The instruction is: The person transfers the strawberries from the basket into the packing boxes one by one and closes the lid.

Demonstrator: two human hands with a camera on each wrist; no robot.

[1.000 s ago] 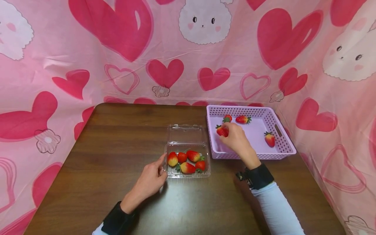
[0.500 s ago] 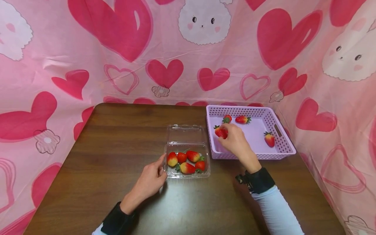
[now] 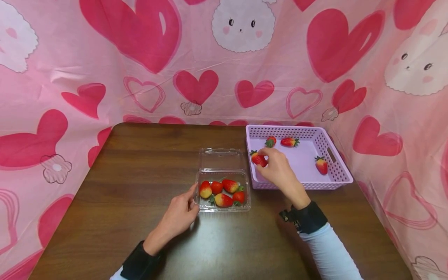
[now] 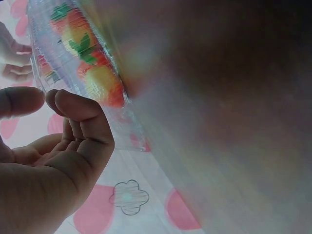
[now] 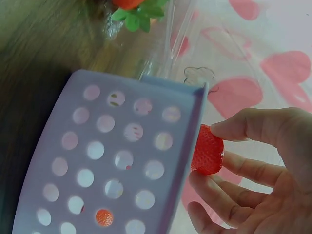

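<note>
In the head view my right hand (image 3: 279,170) pinches a strawberry (image 3: 258,159) between thumb and fingers, above the left side of a purple basket (image 3: 304,186). The right wrist view has this red strawberry (image 5: 208,151) at the basket's rim, partly hidden behind the wall. My left hand (image 3: 179,212) grips the left edge of a clear plastic clamshell box (image 3: 224,210), thumb and curled fingers at its wall. Several strawberries lie inside the box, one of them a red and yellow strawberry (image 3: 223,200). Its lid (image 3: 221,159) lies folded back.
Other strawberries stay in the basket: one strawberry (image 3: 270,141) at the back left, another strawberry (image 3: 289,142) beside it, and a third strawberry (image 3: 321,166) at the right. A brown wooden table (image 3: 140,163) bears everything. Pink heart-patterned cloth (image 3: 224,58) hangs behind and at the sides.
My right hand has shifted slightly left with its strawberry, toward the basket's left wall. The left hand and the clamshell box have stayed in place.
</note>
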